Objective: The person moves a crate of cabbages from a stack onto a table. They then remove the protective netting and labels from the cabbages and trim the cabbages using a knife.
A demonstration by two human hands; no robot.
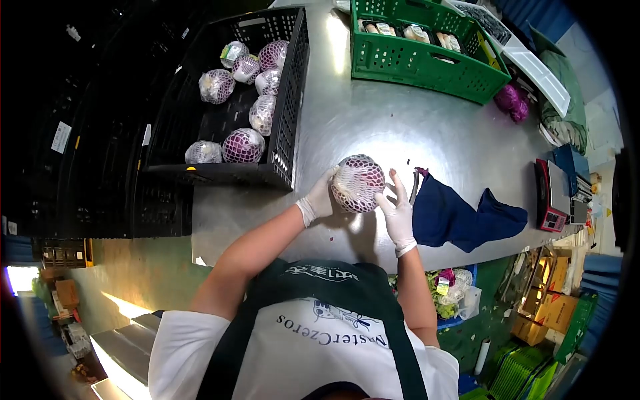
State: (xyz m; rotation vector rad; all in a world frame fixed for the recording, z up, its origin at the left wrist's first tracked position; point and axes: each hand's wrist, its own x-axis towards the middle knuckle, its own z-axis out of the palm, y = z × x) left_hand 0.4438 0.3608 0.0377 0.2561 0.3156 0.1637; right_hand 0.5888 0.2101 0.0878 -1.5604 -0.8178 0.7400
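Note:
A red cabbage (pixel 359 184) in a white foam net is held up over the steel table between my two gloved hands. My left hand (pixel 321 200) cups its left side, with part of the fingers hidden behind it. On the opposite side, my right hand (pixel 399 217) presses the cabbage with thumb and fingers, one fingertip sticking up. To the left, a black crate (pixel 285 120) contains several more netted cabbages (pixel 243 145). Just right of my right hand lies a dark blue cloth (pixel 460 213), beside what looks like a knife or thin tool (pixel 416 187).
A green crate (pixel 427 75) with packaged goods stands at the back of the steel table (pixel 333 120). Purple net bundles (pixel 512 103) and a red scale (pixel 552 195) are on the right. Stacked black crates (pixel 87 147) fill the left. A bin with leaf trimmings (pixel 453 293) sits below the table edge.

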